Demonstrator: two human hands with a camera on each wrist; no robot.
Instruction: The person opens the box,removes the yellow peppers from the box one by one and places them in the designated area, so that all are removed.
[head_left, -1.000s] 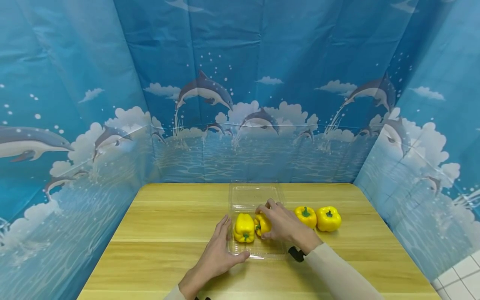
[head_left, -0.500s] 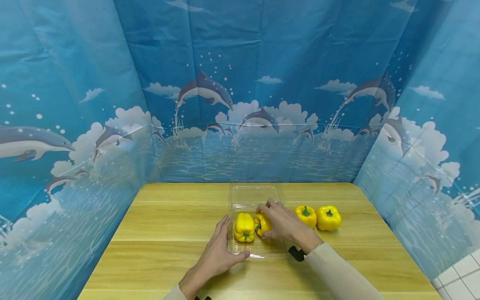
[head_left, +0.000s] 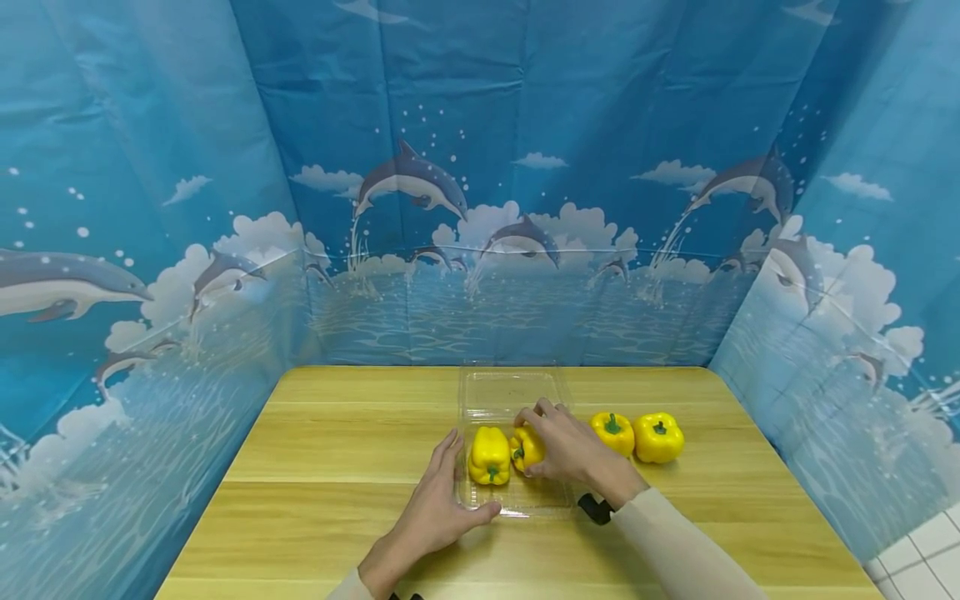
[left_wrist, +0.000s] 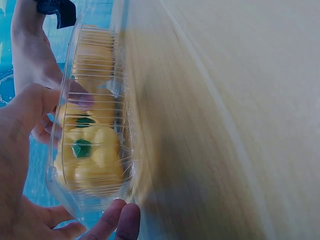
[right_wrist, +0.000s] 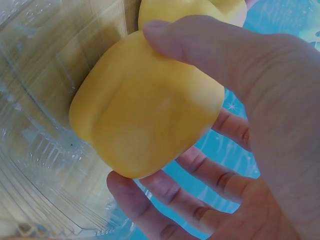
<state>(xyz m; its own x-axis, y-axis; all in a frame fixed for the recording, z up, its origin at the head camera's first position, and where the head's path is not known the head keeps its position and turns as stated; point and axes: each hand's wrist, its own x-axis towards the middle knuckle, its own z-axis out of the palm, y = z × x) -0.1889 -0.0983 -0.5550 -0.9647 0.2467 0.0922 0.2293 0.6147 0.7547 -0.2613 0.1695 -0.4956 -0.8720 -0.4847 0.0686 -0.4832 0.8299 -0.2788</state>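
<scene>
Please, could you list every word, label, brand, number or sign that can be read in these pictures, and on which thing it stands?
No text can be read in any view.
Yellow peppers: no label or sticker shows.
Clear container: no readable text; a faint mark on its lid is too small to make out.
Blue backdrop: only printed pictures, no letters seen.
Black wrist piece: nothing legible.

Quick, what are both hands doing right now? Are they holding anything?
Left hand: open, fingers spread against the clear plastic clamshell container.
Right hand: closed around a yellow bell pepper, holding it.
</scene>
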